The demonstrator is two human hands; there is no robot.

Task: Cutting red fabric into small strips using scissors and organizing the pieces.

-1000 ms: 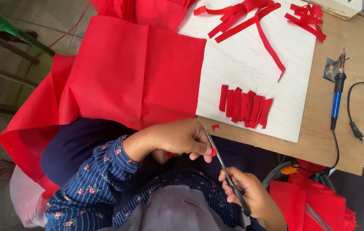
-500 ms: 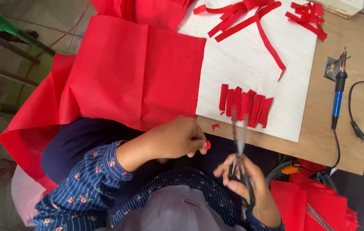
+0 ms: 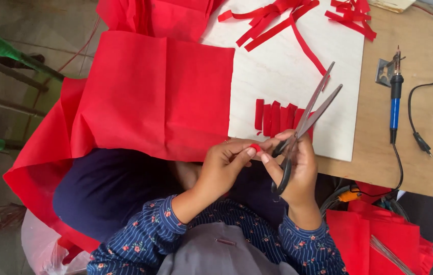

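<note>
Red scrap (image 3: pixel 255 147) pinched beside slim steel scissors (image 3: pixel 308 114).

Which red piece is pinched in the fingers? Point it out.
The tiny red scrap, held between both hands at the table edge; the short cut strips and long strips lie loose on the white board.

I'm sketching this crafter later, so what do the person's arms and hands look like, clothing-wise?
Both arms wear long dark blue sleeves printed with small reddish flowers, reaching to the wrists. The left hand and right hand are bare, without gloves. A thin ring seems to sit on a left finger, too small to be sure.
</note>
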